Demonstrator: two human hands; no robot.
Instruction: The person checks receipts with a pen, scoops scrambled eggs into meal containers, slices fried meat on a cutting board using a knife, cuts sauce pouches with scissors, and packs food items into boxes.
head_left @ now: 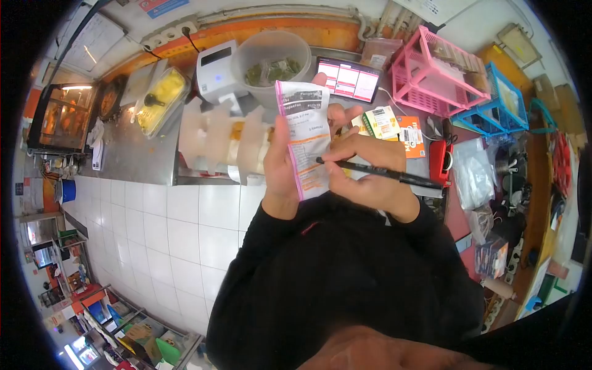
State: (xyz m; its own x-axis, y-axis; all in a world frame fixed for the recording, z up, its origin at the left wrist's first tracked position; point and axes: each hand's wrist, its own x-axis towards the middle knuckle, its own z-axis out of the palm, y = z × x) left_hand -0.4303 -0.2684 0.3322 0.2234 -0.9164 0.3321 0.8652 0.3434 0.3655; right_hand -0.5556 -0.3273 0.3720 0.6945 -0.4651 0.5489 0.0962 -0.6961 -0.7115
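Note:
A long printed receipt (308,135) with a pink edge lies in my left hand (280,166). My thumb runs along its left side, and my other fingers are partly hidden behind the paper. My right hand (373,188) grips a black marker pen (388,172) between thumb and fingers. Its tip meets the receipt around the middle of the printed lines, though whether it presses on the paper I cannot tell. Several translucent wrapped packs (240,142) stand in a row on the counter left of my left hand.
A round clear tub (271,52) with green leaves stands beside a white label printer (217,71). Behind my hands are a tablet (348,80), pink basket (425,74) and blue basket (496,105). A yellow-filled tray (163,102) sits left. White floor tiles (179,228) lie below the counter.

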